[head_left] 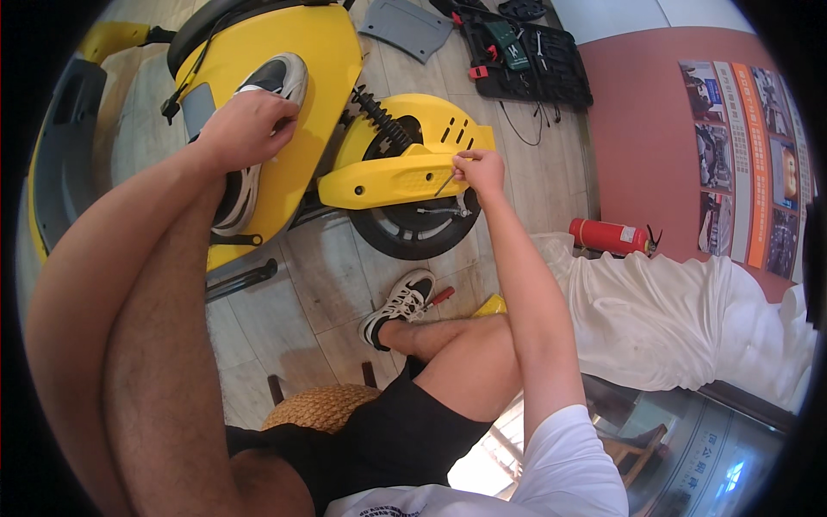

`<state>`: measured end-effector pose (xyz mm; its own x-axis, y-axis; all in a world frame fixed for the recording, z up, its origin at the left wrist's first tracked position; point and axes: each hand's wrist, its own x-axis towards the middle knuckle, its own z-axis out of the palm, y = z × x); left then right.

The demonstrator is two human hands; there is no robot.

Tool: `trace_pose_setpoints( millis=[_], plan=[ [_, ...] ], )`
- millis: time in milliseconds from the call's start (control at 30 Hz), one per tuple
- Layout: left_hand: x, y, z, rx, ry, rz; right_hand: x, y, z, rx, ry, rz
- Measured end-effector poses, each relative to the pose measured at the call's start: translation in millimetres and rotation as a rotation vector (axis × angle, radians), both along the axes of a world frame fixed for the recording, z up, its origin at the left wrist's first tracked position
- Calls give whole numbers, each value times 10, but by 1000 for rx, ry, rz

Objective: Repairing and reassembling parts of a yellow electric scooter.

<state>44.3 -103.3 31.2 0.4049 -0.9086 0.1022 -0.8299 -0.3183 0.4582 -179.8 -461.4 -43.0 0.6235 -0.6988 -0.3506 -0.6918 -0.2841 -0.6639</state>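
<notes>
A yellow electric scooter lies on its side, its rear wheel toward me. My right hand pinches a slim metal hex key beside the yellow swingarm cover. The key's free end is near a round recessed hole in that cover. Above the cover runs a black coil-spring shock absorber. My left hand is curled over my left shoe, which rests on the scooter's yellow body. Its fingers are bent inward, and anything inside them is hidden.
A grey panel lies on the floor beyond the scooter. An open black tool case stands farther right. Near my right shoe is a red-handled screwdriver. A red fire extinguisher lies by white cloth. Beneath me is a woven stool.
</notes>
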Motion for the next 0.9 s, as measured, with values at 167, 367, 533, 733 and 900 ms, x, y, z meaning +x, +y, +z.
trace_pose_setpoints(
  millis=[167, 367, 533, 733, 900],
  plan=[
    [-2, 5, 3, 3, -2, -1, 37, 121, 27, 258, -148, -163],
    [-15, -8, 5, -4, 3, 6, 139, 167, -47, 452, -243, -286],
    [-37, -33, 28, -44, -3, 32, 176, -62, -18, 683, -387, -623],
    [-30, 2, 18, -34, -8, 40, -13, -200, 273, 252, -273, -326],
    [-6, -13, 12, -20, -5, 20, -178, -180, 259, 75, -386, -142]
  ],
)
